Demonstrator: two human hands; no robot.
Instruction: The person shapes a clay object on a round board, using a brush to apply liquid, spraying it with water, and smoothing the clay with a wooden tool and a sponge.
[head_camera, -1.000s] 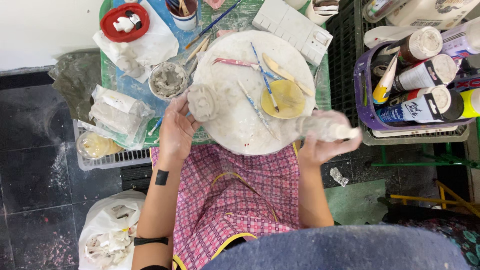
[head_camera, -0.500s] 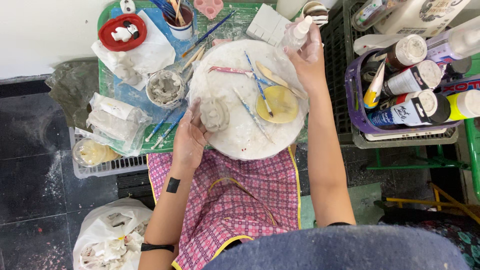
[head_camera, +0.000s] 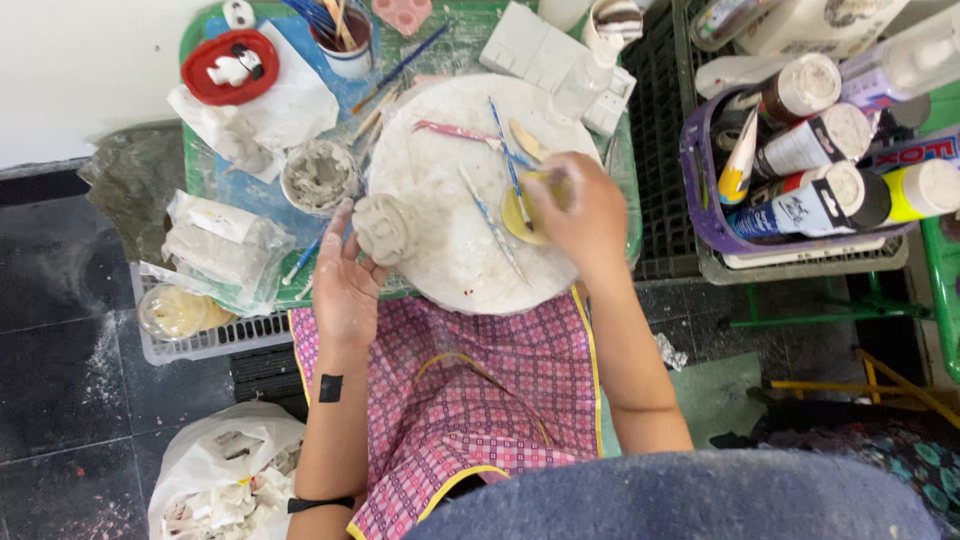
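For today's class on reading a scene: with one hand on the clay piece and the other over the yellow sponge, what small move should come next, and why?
Probably lifting the yellow sponge over to the clay piece. The right hand rests on the sponge on the round white board, while the left hand steadies the clay at the board's edge, ready for wiping.

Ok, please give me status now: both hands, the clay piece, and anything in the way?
Left hand cupping clay piece at round board edge. Right hand on yellow sponge. Modelling tools lie across the board between them.
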